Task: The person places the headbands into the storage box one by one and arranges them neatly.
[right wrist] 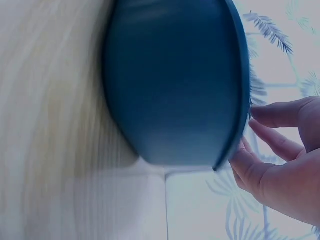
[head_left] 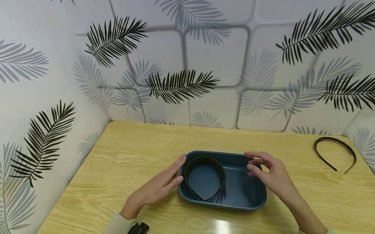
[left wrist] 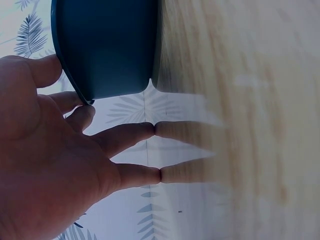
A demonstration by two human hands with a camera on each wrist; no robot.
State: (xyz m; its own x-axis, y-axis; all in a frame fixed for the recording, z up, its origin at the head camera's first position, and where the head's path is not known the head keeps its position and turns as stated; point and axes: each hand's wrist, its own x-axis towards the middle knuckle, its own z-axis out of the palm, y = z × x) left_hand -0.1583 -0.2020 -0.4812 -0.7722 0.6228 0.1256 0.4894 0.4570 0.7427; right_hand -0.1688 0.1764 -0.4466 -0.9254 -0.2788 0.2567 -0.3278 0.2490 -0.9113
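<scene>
A dark blue oblong container (head_left: 241,190) with rounded corners rests on the table. Inside, toward its left end, lie black toothed headbands (head_left: 222,170), overlapping in a ring shape. My left hand (head_left: 158,186) is at the container's left end, its fingers mostly straight and its thumb at the rim; in the left wrist view, two fingertips reach down to the tabletop. At the right end, my right hand (head_left: 272,172) hovers with loosely bent fingers over the far right corner. Between its thumb and fingers nothing shows, and in the right wrist view the fingertips are right by the rim.
Another black toothed headband (head_left: 336,139) lies by itself on the wooden table (head_left: 135,142), at the back right. A leaf-patterned wall (head_left: 213,107) stands behind the table's far edge, with more of it along the left side.
</scene>
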